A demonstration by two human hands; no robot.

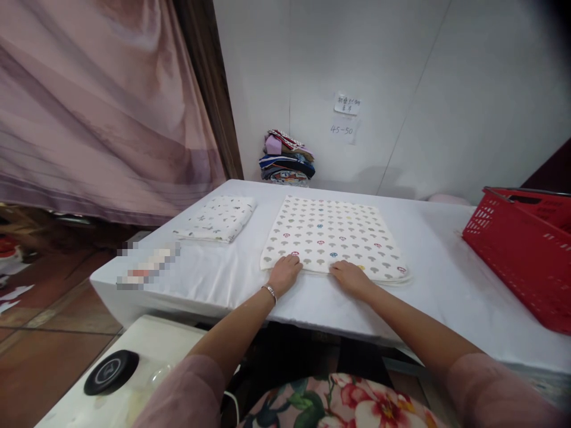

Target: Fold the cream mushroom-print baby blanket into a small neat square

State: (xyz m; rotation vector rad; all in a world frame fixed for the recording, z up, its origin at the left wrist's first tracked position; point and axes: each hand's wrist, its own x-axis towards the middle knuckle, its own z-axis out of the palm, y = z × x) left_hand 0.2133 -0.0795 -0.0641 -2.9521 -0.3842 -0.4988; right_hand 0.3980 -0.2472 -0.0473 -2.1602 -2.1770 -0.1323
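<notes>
White worktop (214,279) | left hand (284,273), right hand (352,276) flat, unclenched, on patterned cloth (332,232) near edge | red basket (513,249) cut off right | blurred patch (147,264) unreadable

a pixelated patch (147,266) blots out whatever lies at the left of the white tabletop (446,267). the red plastic lattice basket (521,249) runs off the right edge, so its contents do not show. the handwritten paper notes (347,106) on the wall are too small to read. the left hand (284,274) and right hand (352,277) lie on the near hem of the white mushroom-print cloth (332,232) — whether their fingers (289,263) pinch it or only press cannot be told.
</notes>
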